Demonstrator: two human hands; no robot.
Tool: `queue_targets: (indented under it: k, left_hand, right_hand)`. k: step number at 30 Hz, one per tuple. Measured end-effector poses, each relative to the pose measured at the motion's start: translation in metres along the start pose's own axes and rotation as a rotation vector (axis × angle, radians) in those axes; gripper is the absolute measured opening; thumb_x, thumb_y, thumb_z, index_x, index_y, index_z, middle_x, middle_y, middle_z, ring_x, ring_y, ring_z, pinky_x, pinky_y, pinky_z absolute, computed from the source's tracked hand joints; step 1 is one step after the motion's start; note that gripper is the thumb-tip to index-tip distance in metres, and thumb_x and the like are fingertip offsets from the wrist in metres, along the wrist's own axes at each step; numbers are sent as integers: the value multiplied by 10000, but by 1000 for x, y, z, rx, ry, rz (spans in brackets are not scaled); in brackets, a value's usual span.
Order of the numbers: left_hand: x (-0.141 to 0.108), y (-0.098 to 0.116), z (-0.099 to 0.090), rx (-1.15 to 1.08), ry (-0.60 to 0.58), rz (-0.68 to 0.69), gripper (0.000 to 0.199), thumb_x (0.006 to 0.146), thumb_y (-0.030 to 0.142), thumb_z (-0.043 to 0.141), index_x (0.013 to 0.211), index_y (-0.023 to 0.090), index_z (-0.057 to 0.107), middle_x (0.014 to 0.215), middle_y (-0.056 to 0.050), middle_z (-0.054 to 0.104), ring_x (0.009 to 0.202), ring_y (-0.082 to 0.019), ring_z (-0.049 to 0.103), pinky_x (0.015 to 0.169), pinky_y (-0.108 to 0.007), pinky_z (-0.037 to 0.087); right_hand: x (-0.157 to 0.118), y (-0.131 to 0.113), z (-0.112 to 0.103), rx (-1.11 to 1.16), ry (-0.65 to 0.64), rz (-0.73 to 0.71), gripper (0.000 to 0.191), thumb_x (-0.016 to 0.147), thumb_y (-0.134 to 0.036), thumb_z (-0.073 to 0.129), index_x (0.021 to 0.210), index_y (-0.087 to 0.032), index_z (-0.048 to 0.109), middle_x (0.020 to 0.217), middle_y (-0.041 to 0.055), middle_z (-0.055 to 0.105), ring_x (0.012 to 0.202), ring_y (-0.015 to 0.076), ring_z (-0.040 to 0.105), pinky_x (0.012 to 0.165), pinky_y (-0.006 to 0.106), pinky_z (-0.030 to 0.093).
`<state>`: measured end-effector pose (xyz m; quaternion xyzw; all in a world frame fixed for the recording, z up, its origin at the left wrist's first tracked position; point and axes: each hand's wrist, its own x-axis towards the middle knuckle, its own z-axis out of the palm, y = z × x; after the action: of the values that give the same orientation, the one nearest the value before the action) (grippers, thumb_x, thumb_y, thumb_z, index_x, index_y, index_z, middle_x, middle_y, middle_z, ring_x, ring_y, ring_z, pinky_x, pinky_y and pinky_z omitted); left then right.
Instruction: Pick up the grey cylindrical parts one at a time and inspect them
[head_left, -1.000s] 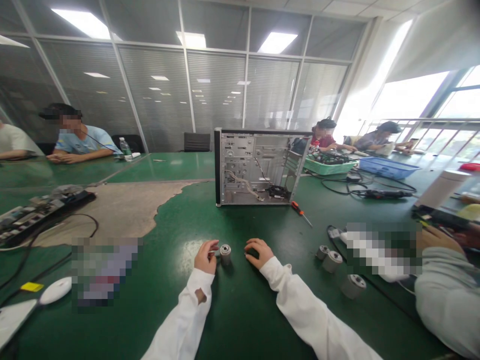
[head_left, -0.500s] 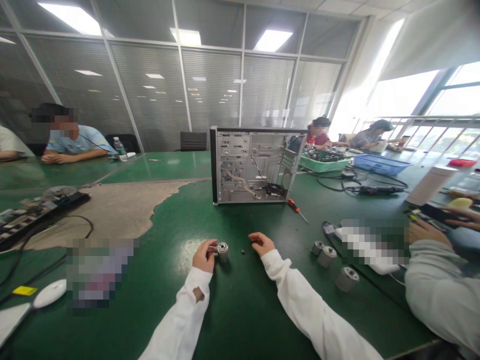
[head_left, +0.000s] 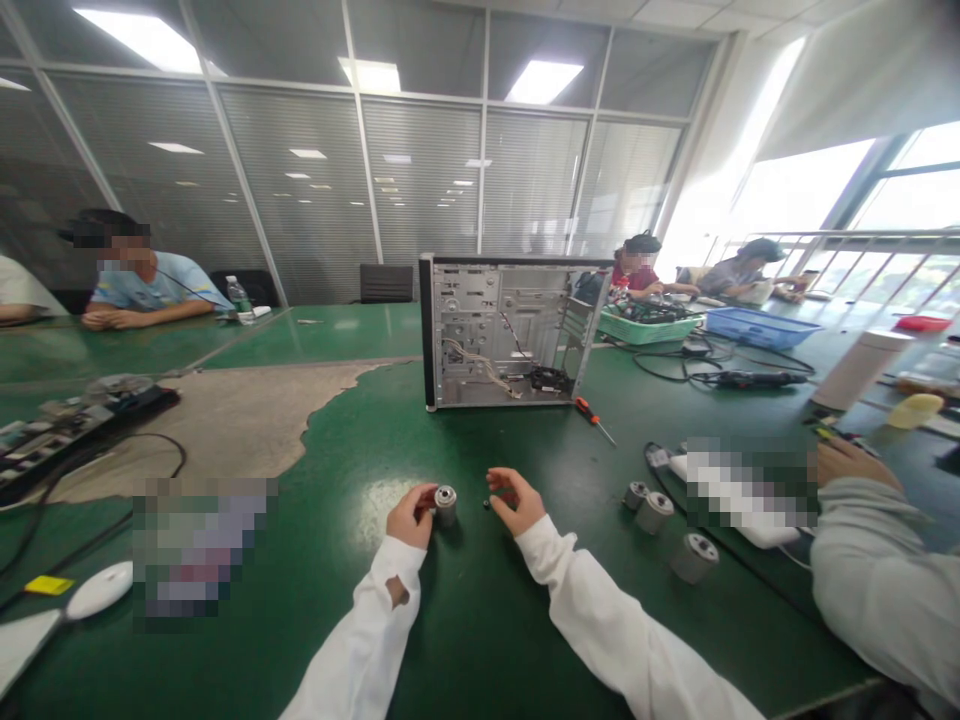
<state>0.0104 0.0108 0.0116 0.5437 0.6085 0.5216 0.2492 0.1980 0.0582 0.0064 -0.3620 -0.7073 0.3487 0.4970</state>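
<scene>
A short silver metal cylinder [head_left: 447, 510] with a hole in its top face stands upright on the green table. My left hand [head_left: 409, 514] holds it from its left side, the far fingertips partly hidden behind it. Just right of the cylinder lies a tiny dark part [head_left: 486, 504], too small to name. My right hand [head_left: 519, 500] is beside that part, its thumb and fingers apart and curved around an open gap. Whether the thumb touches the part I cannot tell.
An open computer case [head_left: 506, 330] stands ahead, a screwdriver [head_left: 596, 421] by its right corner. More metal cylinders [head_left: 694, 559] stand at the right, near a cable and a co-worker's hand [head_left: 851, 463]. Circuit boards [head_left: 67, 430] lie left; baskets [head_left: 649, 330] sit at the back right.
My right hand has moved left and slightly down, to the tiny dark part. My left hand stays at the cylinder. The co-worker's hand at the right has shifted.
</scene>
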Motion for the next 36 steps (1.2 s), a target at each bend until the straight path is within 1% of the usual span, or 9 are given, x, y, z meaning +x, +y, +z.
queue_targets:
  k: [5, 8, 12, 17, 22, 26, 28, 32, 36]
  left_hand:
    - [-5, 1, 5, -93, -130, 80, 395, 569, 27, 378, 910, 164, 522, 746, -17, 629, 686, -147, 604, 675, -281, 473]
    - [-11, 5, 10, -119, -234, 150, 425, 572, 23, 373, 959, 155, 490, 713, -9, 625, 642, -130, 606, 651, -266, 483]
    - [-22, 16, 16, -138, -397, 196, 428, 628, 51, 366, 1041, 153, 419, 719, -7, 619, 554, -104, 595, 586, -240, 488]
    - [-25, 19, 17, -4, -349, 242, 406, 661, 81, 351, 1053, 166, 420, 758, -5, 598, 490, -73, 571, 533, -212, 466]
    - [-19, 10, 21, 23, -216, 236, 374, 660, 109, 342, 1013, 171, 451, 736, 1, 597, 463, -74, 565, 518, -220, 457]
    - [-16, 8, 23, 54, -201, 254, 359, 667, 129, 336, 1000, 174, 462, 732, 1, 600, 468, -77, 568, 536, -226, 461]
    - [-15, 8, 22, 72, -206, 266, 360, 663, 132, 340, 997, 179, 465, 732, 5, 601, 473, -78, 570, 539, -226, 460]
    - [-15, 8, 22, 86, -211, 268, 357, 666, 138, 342, 999, 178, 463, 734, 5, 600, 473, -78, 570, 538, -225, 458]
    - [-15, 6, 22, 81, -215, 264, 367, 660, 128, 334, 1002, 178, 459, 734, 4, 596, 475, -77, 569, 533, -223, 460]
  right_hand:
    - [-18, -28, 14, -72, -205, -138, 665, 582, -131, 550, 1192, -188, 292, 1081, 91, 480, 896, 181, 496, 607, 263, 477]
    - [-24, -38, 12, -178, -239, -237, 684, 587, -126, 547, 1211, -178, 271, 1109, 97, 450, 980, 202, 445, 739, 317, 446]
    - [-33, -49, -5, -305, -231, -237, 614, 613, -97, 495, 1192, -181, 307, 964, 65, 511, 905, 181, 475, 821, 343, 393]
    - [-69, -58, -44, -376, -211, -152, 612, 637, -120, 462, 1213, -193, 270, 958, 55, 511, 888, 169, 488, 803, 313, 405]
    - [-124, -42, -104, -512, 114, -8, 519, 689, -250, 451, 1184, -190, 306, 931, 59, 533, 853, 178, 516, 741, 313, 431]
    - [-153, -24, -154, -692, 436, 210, 537, 641, -394, 520, 1128, -206, 393, 893, 48, 552, 775, 190, 545, 640, 306, 456]
    - [-159, -18, -173, -652, 573, 279, 578, 607, -422, 552, 1119, -198, 403, 889, 48, 554, 728, 182, 555, 602, 297, 463]
    - [-160, -12, -192, -402, 764, 226, 619, 598, -402, 583, 1132, -169, 376, 976, 91, 516, 641, 138, 535, 526, 262, 465]
    - [-152, -26, -182, -492, 830, 22, 457, 641, -298, 575, 1059, -154, 461, 997, 112, 497, 697, 150, 522, 565, 275, 460]
